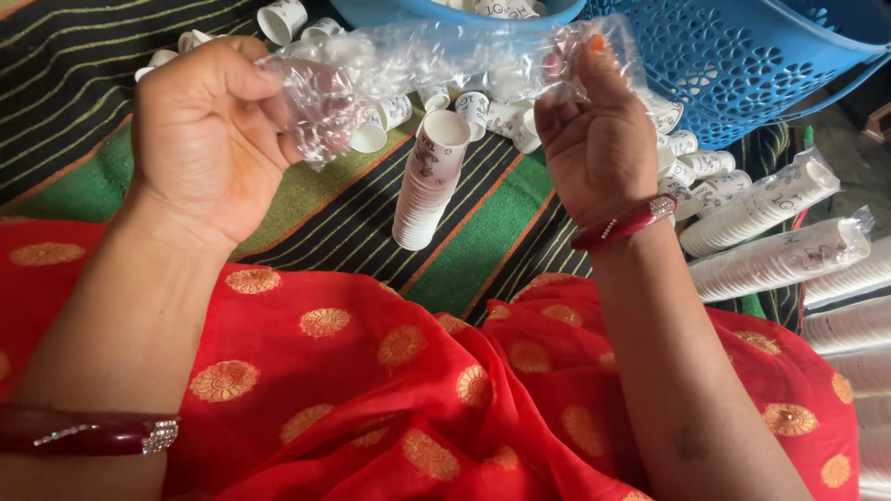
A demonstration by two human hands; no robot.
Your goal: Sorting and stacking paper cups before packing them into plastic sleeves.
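Stretching a clear plastic sleeve (436,60) between us, we pinch one end in our closed left hand (209,139) and the other in our right hand (594,139); below it, a stack of paper cups (429,181) lies on the striped cloth (483,232).

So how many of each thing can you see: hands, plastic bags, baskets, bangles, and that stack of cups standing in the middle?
Hands: 2, left hand and right hand
Clear plastic bag: 1, held by both
Blue basket: 1
Red bangles: 2, left bangle and right bangle
Middle stack of cups: 1
Total: 7
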